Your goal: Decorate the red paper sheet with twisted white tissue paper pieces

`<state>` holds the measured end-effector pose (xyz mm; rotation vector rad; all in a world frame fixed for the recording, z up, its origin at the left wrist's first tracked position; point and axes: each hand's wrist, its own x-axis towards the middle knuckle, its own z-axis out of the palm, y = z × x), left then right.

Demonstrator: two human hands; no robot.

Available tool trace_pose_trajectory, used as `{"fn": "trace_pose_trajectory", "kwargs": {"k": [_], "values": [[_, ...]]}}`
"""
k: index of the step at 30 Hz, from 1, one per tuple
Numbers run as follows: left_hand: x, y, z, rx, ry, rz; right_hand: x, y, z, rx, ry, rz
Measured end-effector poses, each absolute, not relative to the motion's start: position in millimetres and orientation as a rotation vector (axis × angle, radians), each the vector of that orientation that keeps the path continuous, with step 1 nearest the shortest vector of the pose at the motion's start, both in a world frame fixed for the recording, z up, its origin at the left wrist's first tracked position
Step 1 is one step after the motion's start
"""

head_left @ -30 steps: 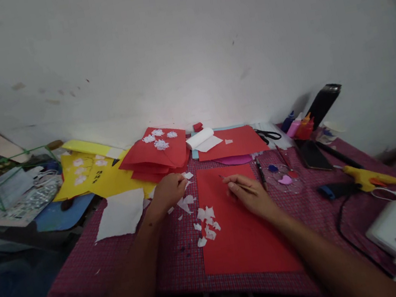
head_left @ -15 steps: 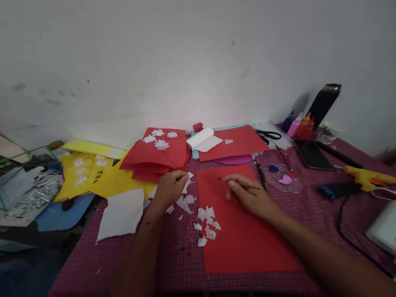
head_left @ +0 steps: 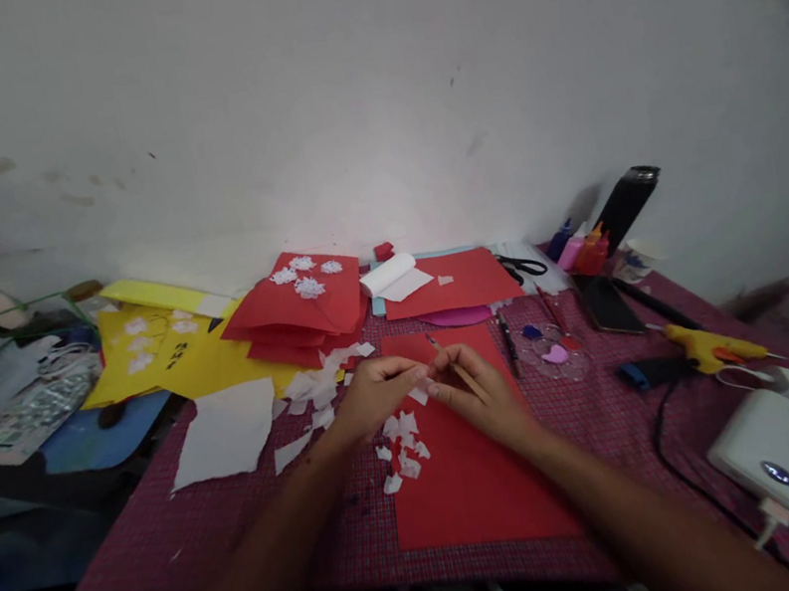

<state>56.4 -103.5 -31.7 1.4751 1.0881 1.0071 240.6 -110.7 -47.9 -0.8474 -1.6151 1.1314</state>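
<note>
My left hand [head_left: 375,395] and my right hand [head_left: 477,391] meet over the top of a red paper sheet [head_left: 468,465] on the checked tablecloth. The left fingers pinch a small white paper scrap [head_left: 419,394]. The right fingers are closed round a thin stick [head_left: 439,346] that points up and away. Several white paper scraps [head_left: 400,441] lie on the sheet's left edge just below my hands, and more scraps [head_left: 319,384] lie to the left.
A torn white sheet [head_left: 225,433] lies at left, yellow paper [head_left: 178,357] and a red paper stack with white flowers [head_left: 301,301] behind. A paint palette [head_left: 553,352], yellow glue gun [head_left: 713,348], phone [head_left: 604,304], black bottle [head_left: 625,201], scissors [head_left: 520,266] and white box [head_left: 780,453] sit at right.
My left hand left the scrap pile at left and came right with a white scrap to meet my right hand. The view shifted slightly.
</note>
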Motion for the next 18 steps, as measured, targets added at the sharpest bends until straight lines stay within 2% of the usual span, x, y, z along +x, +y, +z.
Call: {"fn": "trace_pose_trajectory", "kwargs": {"k": [9, 18], "values": [[60.3, -104.8, -41.2, 1.47, 0.996, 0.882, 247.0, -103.7, -58.5, -0.872, -1.515, 1.095], [59.0, -104.3, -43.7, 1.531, 1.117, 0.831, 249.4, -103.4, -57.7, -0.889, -1.488, 1.11]]}}
